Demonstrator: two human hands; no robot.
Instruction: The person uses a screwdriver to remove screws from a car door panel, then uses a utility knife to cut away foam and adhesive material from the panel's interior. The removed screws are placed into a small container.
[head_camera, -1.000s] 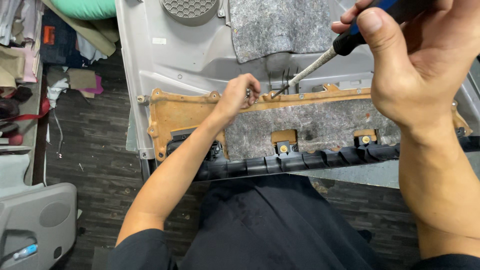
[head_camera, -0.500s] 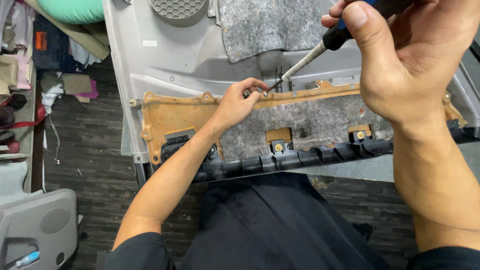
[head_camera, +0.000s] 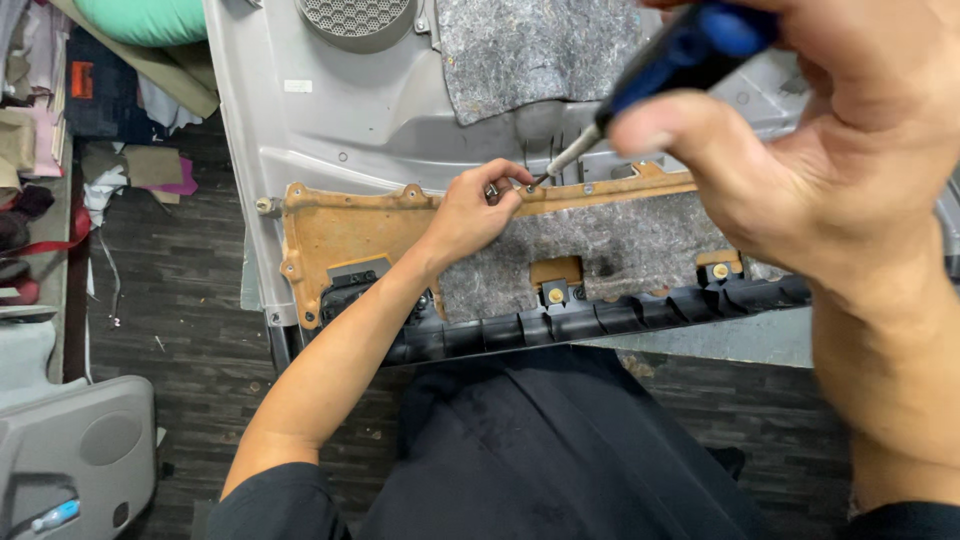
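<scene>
Screwdriver (head_camera: 640, 85), upper right: right hand (head_camera: 800, 170) clenched on handle; left hand (head_camera: 475, 215) pinches the screw (head_camera: 527, 186). Keep tip seated, shaft square.

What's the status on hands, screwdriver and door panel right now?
Right hand grips blue-handled screwdriver, tip at tan insert's top edge. Left hand pinches beside tip. Grey door panel lies flat. Nothing blocking.

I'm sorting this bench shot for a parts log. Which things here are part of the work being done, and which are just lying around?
In use:
- screwdriver, held in the right hand
- grey door panel with its brown insert
- left hand, fingers at the screwdriver tip

Lying about:
- second grey panel on the floor
- fabric scraps
- green cushion
</scene>
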